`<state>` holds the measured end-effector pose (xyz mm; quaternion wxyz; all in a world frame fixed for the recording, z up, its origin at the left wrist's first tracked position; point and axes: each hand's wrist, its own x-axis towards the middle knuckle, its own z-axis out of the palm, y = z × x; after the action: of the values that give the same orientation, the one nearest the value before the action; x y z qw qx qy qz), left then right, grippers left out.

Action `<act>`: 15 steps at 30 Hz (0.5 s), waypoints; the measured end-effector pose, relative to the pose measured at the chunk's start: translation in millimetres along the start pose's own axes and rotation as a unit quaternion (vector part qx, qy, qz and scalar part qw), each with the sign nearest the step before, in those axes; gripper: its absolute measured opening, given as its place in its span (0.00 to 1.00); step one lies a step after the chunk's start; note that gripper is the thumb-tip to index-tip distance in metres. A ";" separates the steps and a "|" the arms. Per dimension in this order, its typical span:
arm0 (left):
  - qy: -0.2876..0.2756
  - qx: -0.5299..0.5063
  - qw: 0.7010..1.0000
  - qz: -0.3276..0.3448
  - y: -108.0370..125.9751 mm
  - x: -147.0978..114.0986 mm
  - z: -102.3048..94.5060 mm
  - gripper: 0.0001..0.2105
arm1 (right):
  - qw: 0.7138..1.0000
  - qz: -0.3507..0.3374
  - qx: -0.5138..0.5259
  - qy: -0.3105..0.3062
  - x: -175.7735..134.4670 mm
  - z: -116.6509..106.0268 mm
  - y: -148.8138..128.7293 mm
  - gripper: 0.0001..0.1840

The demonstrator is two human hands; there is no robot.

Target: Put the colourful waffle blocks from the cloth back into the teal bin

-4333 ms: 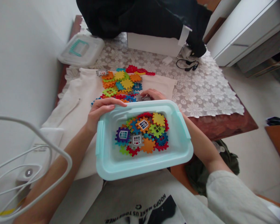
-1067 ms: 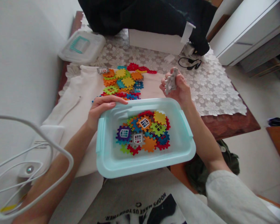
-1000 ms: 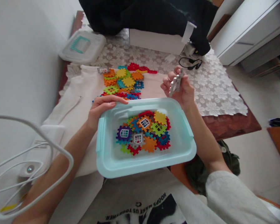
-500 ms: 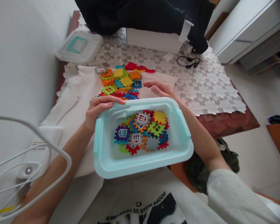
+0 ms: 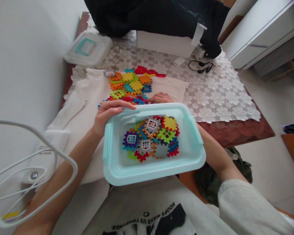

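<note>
My left hand (image 5: 110, 114) grips the far left part of the rim of a light turquoise plastic bin (image 5: 117, 169), which is tilted toward me. Inside it lie several colourful interlocking plastic tiles (image 5: 161, 150), some with white window inserts. Just beyond the bin, my right hand (image 5: 160, 98) is low beside a pile of similar tiles (image 5: 136, 85). Its fingers reach left toward the pile's near right side, and the bin's rim hides its lower part. No tile shows in that hand.
A white cloth (image 5: 88, 88) lies under the pile on a lace tablecloth (image 5: 210, 94). A clear lid (image 5: 88, 49) with a turquoise handle is at the back left. Black headphones (image 5: 201, 67) rest at the back right. A white cable (image 5: 73, 163) loops at the left.
My right hand has come down behind the bin's far rim, closer to the tile pile, and is more hidden now. My left hand keeps its hold on the bin.
</note>
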<state>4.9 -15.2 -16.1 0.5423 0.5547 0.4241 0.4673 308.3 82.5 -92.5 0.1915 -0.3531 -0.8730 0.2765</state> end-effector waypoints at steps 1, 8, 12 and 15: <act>-0.001 0.000 1.000 0.001 -0.7 0.1 -0.3 0.11 | 1.000 0.004 0.012 -0.006 0.2 1.1 1.2 0.24; 0.010 0.000 1.000 0.011 -3.5 0.2 -0.3 0.10 | 0.990 0.006 0.134 -0.036 -2.0 -6.5 -3.7 0.24; 0.012 0.001 1.000 0.026 -5.9 0.3 -1.0 0.10 | 0.970 0.044 0.230 -0.058 -6.9 -16.0 -12.4 0.18; 0.006 0.003 1.000 0.026 -9.5 -0.2 -2.8 0.11 | 0.957 0.066 0.271 -0.080 -8.7 -16.1 -8.9 0.18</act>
<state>2.5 -14.3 -25.7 0.5255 0.5642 0.4142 0.4837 318.2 76.5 -75.8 0.1908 -0.3217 -0.7522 0.5424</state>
